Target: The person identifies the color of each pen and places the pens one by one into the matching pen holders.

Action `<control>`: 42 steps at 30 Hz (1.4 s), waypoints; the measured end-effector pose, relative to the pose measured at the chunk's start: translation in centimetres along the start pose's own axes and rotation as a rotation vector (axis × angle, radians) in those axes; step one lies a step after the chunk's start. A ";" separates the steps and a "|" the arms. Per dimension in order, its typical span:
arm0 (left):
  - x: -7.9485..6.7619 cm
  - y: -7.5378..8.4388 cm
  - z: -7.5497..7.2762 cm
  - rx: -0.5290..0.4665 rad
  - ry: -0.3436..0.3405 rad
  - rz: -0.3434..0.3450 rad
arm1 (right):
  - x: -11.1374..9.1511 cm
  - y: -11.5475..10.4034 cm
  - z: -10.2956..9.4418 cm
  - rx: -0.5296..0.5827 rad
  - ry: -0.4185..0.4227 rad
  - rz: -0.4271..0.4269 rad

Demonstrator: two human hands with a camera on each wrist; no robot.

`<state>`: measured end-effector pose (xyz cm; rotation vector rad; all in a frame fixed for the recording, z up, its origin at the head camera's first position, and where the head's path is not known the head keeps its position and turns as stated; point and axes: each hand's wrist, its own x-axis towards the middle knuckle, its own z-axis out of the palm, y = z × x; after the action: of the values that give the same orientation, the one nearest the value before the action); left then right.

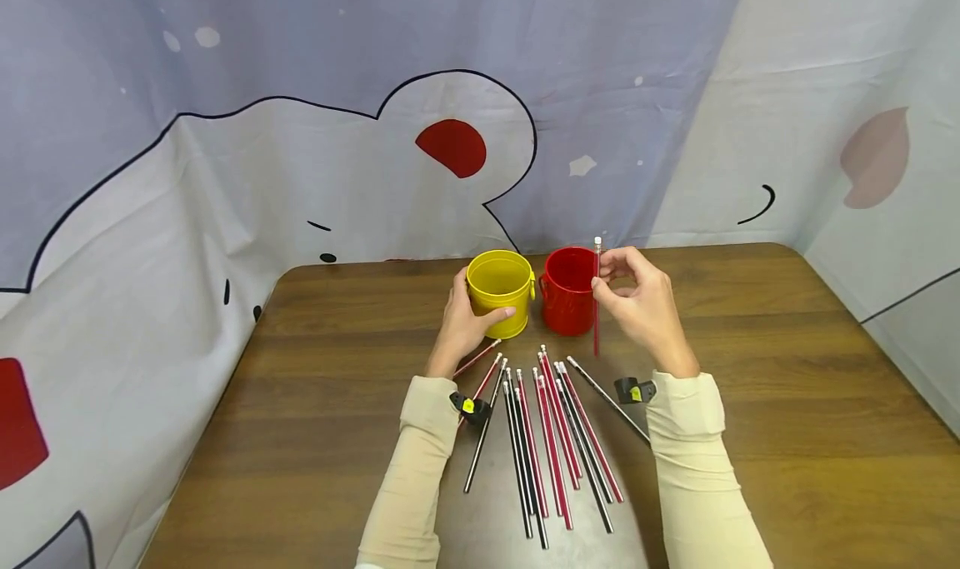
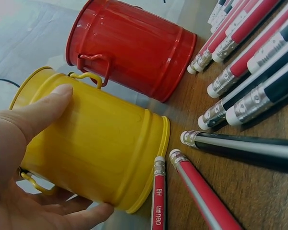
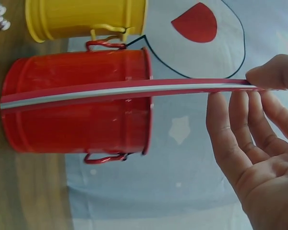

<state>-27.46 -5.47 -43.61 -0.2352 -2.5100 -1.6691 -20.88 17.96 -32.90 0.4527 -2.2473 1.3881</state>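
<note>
My left hand (image 1: 462,323) holds a small yellow bucket (image 1: 504,323) from its left, thumb across the front and fingers around the other side. The thumb shows clearly on the yellow wall in the left wrist view. Beside it to the right stands a red bucket (image 1: 564,309), upright. In my right hand (image 1: 637,298), a red pencil (image 3: 110,90) with a silver stripe is pinched between thumb and fingers. It hangs upright with its white eraser up, in front of the red bucket's right side and outside it in the head view.
Several red and black pencils (image 1: 555,436) lie spread on the wooden table (image 1: 322,436), eraser ends toward the buckets. One black pencil (image 1: 611,401) lies slanted near my right wrist. Behind the table's far edge hangs a printed curtain (image 1: 300,169).
</note>
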 end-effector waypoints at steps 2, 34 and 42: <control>0.0 0.0 0.0 0.004 -0.001 0.000 | 0.6 -0.3 0.1 0.000 0.003 -0.008; -0.1 0.1 -0.1 0.044 -0.024 -0.008 | 6.1 -5.3 3.4 0.125 0.090 -0.129; -0.1 0.0 0.0 0.040 -0.032 -0.009 | 6.7 -5.9 4.6 0.145 0.091 -0.178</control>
<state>-27.37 -5.50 -43.58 -0.2495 -2.5681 -1.6296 -24.54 11.02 -26.64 0.6096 -1.9903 1.4525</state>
